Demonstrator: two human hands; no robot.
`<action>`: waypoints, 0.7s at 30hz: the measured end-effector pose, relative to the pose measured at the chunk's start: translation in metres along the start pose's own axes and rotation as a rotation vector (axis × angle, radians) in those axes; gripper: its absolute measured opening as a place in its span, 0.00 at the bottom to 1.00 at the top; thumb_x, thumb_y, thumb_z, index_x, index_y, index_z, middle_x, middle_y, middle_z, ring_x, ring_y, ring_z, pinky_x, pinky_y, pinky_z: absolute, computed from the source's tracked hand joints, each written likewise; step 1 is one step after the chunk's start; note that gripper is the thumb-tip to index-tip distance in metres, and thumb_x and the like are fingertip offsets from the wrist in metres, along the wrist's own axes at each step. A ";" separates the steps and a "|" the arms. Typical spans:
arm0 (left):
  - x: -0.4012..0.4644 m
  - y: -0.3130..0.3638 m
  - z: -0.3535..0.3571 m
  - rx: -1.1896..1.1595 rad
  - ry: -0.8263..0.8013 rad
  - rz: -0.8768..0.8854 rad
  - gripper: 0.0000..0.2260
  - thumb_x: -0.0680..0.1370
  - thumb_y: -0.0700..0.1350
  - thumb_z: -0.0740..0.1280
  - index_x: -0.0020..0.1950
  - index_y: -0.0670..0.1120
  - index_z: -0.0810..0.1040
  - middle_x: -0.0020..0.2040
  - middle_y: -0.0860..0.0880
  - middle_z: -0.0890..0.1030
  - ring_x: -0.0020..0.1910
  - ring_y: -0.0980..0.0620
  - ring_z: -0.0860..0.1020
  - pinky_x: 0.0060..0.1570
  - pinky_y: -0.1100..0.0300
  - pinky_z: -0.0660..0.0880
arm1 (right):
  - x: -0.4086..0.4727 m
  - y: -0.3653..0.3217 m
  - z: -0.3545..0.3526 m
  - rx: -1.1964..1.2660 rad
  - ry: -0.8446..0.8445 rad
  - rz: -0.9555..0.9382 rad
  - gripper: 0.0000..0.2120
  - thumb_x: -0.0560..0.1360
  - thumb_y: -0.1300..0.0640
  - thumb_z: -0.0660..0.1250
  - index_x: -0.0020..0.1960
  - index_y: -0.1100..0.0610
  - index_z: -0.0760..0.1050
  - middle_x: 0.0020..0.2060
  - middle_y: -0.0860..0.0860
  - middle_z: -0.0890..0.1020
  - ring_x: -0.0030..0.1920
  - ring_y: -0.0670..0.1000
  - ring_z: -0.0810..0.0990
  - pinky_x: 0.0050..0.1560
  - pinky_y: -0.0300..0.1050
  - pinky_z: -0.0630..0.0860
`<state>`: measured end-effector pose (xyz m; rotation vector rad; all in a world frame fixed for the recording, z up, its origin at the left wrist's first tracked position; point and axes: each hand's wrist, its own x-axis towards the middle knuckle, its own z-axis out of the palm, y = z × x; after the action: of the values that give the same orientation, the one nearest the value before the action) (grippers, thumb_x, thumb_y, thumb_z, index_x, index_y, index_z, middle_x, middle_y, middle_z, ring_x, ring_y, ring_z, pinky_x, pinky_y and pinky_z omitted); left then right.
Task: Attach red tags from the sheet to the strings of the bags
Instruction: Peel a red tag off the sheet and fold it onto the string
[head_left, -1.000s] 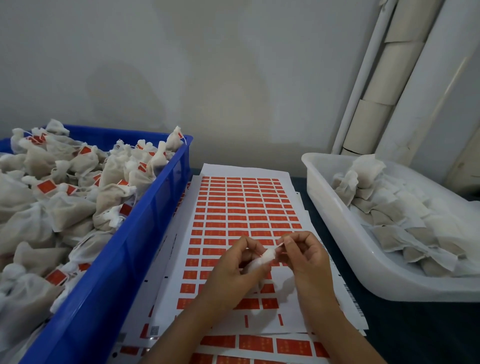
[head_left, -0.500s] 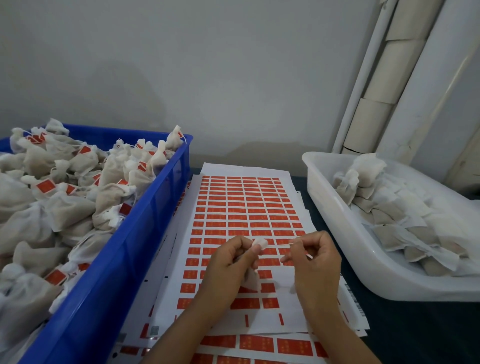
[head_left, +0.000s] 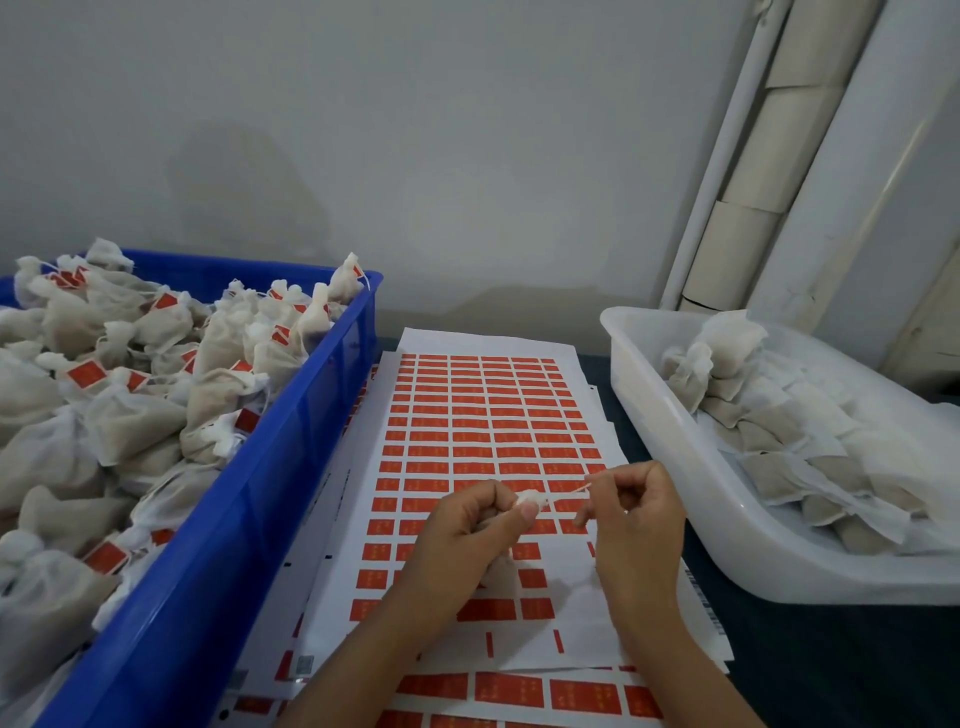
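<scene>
Closest to the camera there's a stack of tag sheets, the lower ones poking out at the bottom edge with bigger red labels on them. Just above that, both hands are over the top sheet (head_left: 488, 415). The left hand (head_left: 467, 530) is closed around a small white bag (head_left: 530, 500), with only the gathered top peeking out past the thumb. The right hand (head_left: 636, 519) is pinching the end of the string (head_left: 569, 492), which runs pretty much taut between the two hands. Can't tell if there's a tag on that string, it's too small to make out.

The sheet itself has rows of red tags, with gaps in the near rows. To the left, right up against the sheets, sits a blue crate (head_left: 249, 519) piled with bags that have red tags on them. On the right is a white tub (head_left: 670, 447) holding flat bags with no tags visible. All of this sits on a dark bench (head_left: 831, 670), with a plain wall (head_left: 467, 156) behind.
</scene>
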<state>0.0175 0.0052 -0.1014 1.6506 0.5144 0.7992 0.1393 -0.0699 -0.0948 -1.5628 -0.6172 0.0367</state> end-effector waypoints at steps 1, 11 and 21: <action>0.000 0.000 -0.001 0.035 0.007 0.009 0.10 0.71 0.56 0.65 0.37 0.50 0.75 0.29 0.58 0.76 0.31 0.60 0.75 0.32 0.73 0.72 | 0.000 0.000 0.000 0.006 -0.029 -0.006 0.05 0.75 0.59 0.64 0.41 0.55 0.70 0.34 0.48 0.79 0.32 0.44 0.79 0.30 0.27 0.72; -0.006 0.002 0.002 0.120 0.118 0.084 0.15 0.71 0.58 0.61 0.32 0.48 0.73 0.27 0.56 0.75 0.30 0.58 0.74 0.36 0.72 0.73 | -0.001 -0.002 0.000 -0.069 -0.122 0.006 0.07 0.75 0.58 0.64 0.41 0.52 0.68 0.41 0.46 0.80 0.39 0.46 0.81 0.39 0.37 0.78; -0.002 -0.005 -0.003 0.122 0.187 0.023 0.12 0.78 0.50 0.61 0.37 0.49 0.77 0.29 0.57 0.77 0.32 0.59 0.76 0.33 0.73 0.73 | 0.039 -0.001 -0.039 -0.100 -0.255 0.120 0.11 0.79 0.50 0.55 0.52 0.55 0.72 0.45 0.48 0.81 0.43 0.48 0.81 0.41 0.42 0.77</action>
<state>0.0144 0.0067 -0.1061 1.7045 0.6881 0.9606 0.1875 -0.0896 -0.0766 -1.7047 -0.7327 0.3030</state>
